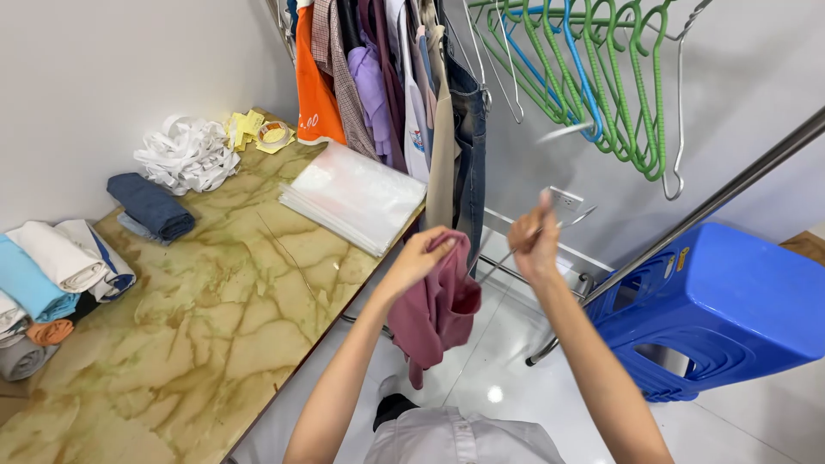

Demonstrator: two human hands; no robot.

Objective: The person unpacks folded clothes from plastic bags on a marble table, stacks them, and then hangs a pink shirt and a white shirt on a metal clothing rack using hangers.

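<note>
Closest to the camera is a grey shirt at the bottom, w/ two bare arms going up from it.

The left hand is pinched tight on the top of a dark pink cloth. The cloth hangs down loose under that hand, over the white floor.

The right hand is just to the right of the left one, near but not touching. Its fingers are closed on a thin metal hanger (it's blurry, so the shape is hard to see). The wire pokes out up and to the right of the hand.

Right of the right hand is a big blue plastic stool lying on its side. A grey metal pole slants across just above it.

Left of the left hand is a table w/ a yellow-green marble look. On its near left edge sit rolled clothes, white, light blue & orange. A bit farther is a folded dark blue cloth. A stack of clear plastic bags lies up & left of the left hand.

Farther back on the table is a pile of white paper scraps, some yellow bits and a roll of tape.

Above both hands, hung clothes fill the rail: orange, purple, checked, jeans. Up & right of the right hand hang green and blue hangers plus a few wire ones, in front of the grey wall.
</note>
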